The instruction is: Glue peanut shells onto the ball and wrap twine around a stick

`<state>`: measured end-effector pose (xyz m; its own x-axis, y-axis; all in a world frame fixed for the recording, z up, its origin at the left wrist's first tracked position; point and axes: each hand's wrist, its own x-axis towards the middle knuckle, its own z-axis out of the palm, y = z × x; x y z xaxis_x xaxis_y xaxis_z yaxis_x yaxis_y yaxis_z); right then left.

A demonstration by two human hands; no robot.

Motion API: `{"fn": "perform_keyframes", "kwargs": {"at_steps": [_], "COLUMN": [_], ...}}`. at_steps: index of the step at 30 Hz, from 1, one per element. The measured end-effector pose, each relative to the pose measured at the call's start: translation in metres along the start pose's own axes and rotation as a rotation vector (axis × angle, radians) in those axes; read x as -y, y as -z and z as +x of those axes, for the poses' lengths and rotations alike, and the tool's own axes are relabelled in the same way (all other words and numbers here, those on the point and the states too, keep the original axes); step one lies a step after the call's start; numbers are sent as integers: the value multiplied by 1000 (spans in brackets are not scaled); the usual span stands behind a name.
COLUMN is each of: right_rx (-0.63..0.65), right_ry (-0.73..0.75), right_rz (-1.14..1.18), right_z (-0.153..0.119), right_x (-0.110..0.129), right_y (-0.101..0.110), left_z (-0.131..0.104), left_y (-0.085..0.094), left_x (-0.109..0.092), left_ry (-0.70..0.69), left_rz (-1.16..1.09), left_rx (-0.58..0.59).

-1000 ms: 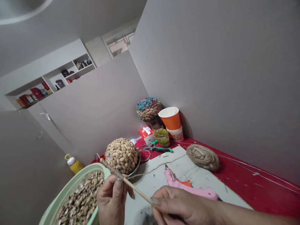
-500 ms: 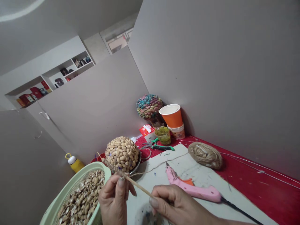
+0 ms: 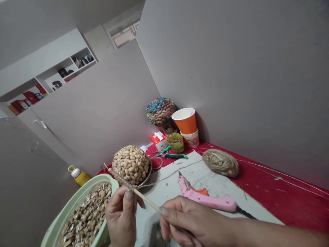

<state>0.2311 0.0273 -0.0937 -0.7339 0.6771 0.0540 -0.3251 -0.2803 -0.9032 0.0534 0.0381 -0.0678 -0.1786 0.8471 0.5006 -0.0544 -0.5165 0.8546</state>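
Note:
A thin wooden stick (image 3: pixel 148 200) slants between my two hands, its far part wrapped in brown twine. My left hand (image 3: pixel 122 214) pinches the stick at the edge of the wrapped part, thumb on top. My right hand (image 3: pixel 189 219) grips the bare near end between thumb and fingers. From the wrapping, a strand of twine (image 3: pixel 171 174) runs across the pale board to a twine skein (image 3: pixel 220 162). Just beyond the stick, a ball covered in peanuts (image 3: pixel 132 164) sits in a metal bowl (image 3: pixel 147 178).
A green basket (image 3: pixel 50 224) of peanut shells stands at left. On the board (image 3: pixel 191 161) lies a pink glue gun (image 3: pixel 208 199). Behind are green-handled pliers (image 3: pixel 174 155), a green cup (image 3: pixel 176 142), an orange paper cup (image 3: pixel 185 121) and a coloured peanut tree (image 3: pixel 160 111). Grey panels close the back.
The view has shifted slightly, so the scene sits higher and further left. Both hands still hold the stick; the right hand's lower fingers and wrist have turned a little.

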Motion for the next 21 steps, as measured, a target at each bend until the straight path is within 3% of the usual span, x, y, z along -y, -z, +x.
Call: {"fn": "perform_keyframes", "kwargs": {"at_steps": [3,6,12,18,21], "right_rx": [-210,-312,-239,-123,-185], "right_ry": [186,311,285,152,171], "right_rz": [-140,-268,-313,-337,-381], "right_z": [3,4,1,1,6], "right_x": [-7,-11,-9,0,11], "right_y": [1,1,-1,-3,-3], "left_z": [0,0,0,3,7], "left_y": [0,0,4,6,6], "left_x": [0,1,3,-2,-5], "left_ry": [-33,-49,-47,-15,-21], "left_rz": [62,95,100,76,82], "left_rx": [-14,-31,-12,48,28]}}
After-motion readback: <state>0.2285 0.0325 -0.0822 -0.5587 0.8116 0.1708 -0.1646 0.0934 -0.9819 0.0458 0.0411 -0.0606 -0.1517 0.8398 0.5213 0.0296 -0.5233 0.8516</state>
